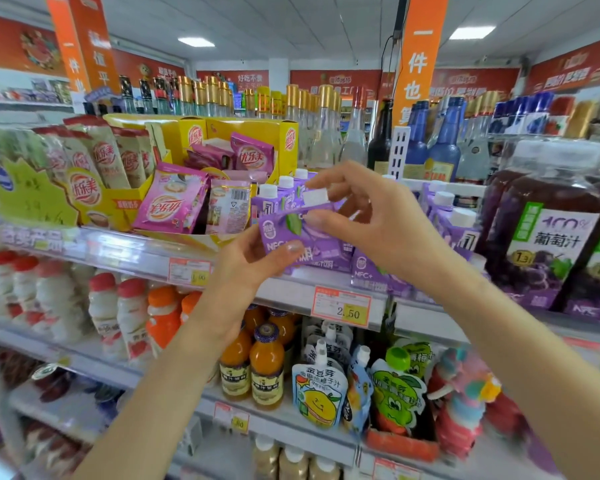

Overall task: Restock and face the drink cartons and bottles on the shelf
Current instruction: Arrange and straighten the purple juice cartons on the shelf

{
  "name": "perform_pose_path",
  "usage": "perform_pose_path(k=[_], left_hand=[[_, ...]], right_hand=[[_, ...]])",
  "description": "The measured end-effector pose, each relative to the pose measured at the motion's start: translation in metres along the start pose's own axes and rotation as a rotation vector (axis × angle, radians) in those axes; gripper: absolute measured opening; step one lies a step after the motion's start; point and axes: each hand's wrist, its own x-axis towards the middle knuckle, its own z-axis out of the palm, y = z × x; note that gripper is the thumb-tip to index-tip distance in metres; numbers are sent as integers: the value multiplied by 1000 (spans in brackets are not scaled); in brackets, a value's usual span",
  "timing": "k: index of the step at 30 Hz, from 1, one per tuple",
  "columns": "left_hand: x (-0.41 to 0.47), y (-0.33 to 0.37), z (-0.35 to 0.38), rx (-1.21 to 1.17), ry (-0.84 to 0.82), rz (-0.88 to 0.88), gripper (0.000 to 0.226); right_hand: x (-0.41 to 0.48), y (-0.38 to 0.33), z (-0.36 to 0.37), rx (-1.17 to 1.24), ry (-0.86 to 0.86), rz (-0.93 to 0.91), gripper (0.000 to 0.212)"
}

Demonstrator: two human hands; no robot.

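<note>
Holding purple carton point(275, 234) mid-frame, label toward viewer, likely for facing: left grip point(246, 271) clasps lower edge, right grip point(378, 220) pinches capped top, above shelf point(129, 258).

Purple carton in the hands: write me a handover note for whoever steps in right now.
Left hand: grips the purple carton at its lower end.
Right hand: pinches its upper end.
The carton is tilted, held in front of the shelf, not yet placed.
Done: other purple cartons stand on that shelf, with grape juice bottles to their right.
Left: set this carton in the row, label forward, then face the rest.
</note>
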Motion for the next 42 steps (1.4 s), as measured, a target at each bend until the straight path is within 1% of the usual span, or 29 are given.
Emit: perform_pose_path(k=[1,3,4,5,7,8,9,10,11,12,13,16,18,21,23,25,28,31,33,35,37,38,41,42], left_hand=[[-1,-1,1,-16,14,-32,30],[-3,-2,4,-70,25,-83,24],[-3,-3,4,-96,27,-103,23],[-3,-3,5,-108,24,-121,23],[-2,-3,6,-84,-8,-156,31],[-2,-3,5,-69,-33,-166,41],[-2,-3,4,-57,-63,-164,58],[-2,-4,2,-43,-94,-138,77],[-2,-5,0,-16,-120,-99,90],[-3,-6,-1,28,-133,-54,95],[-3,-7,-1,84,-129,-5,91],[-1,-6,-2,219,-17,121,61],[-1,-5,-4,265,33,183,53],[-2,-3,-12,332,46,240,54],[-2,-4,-17,398,28,259,56],[-1,-9,-20,481,-6,281,56],[0,-15,-18,552,-28,267,55],[2,-20,-19,554,-70,247,61],[3,-22,-20,522,-79,238,64],[2,-23,-19,487,-72,233,60],[1,-22,-17,464,-62,234,58],[1,-21,-16,464,-56,236,57],[-1,-21,-15,474,-32,250,57],[-1,-20,-15,474,-28,250,57]], right_hand=[[-5,3,3,44,-17,16,45],[-14,8,7,141,-102,2,70],[-18,12,9,176,-133,-10,77],[-20,14,10,195,-139,-20,79],[-22,18,11,205,-66,-6,71],[-22,18,10,232,-20,21,66],[-21,20,10,279,15,58,63],[-21,21,10,338,41,94,62],[-20,22,9,399,62,127,62],[-20,23,8,460,79,160,61],[-19,24,7,514,89,187,62],[-18,24,8,599,87,222,63],[-19,24,9,627,63,210,61],[-21,26,7,666,-17,189,62],[-23,26,8,642,-44,160,66],[-25,25,13,509,-5,81,69],[-28,21,22,337,60,-30,62],[-31,22,30,247,148,-88,54],[-34,21,35,252,224,-109,44],[-37,21,39,273,289,-133,33],[-39,22,44,347,314,-141,19],[-40,23,46,396,320,-140,19],[-42,28,50,500,331,-132,31],[-42,28,50,518,329,-124,32]])
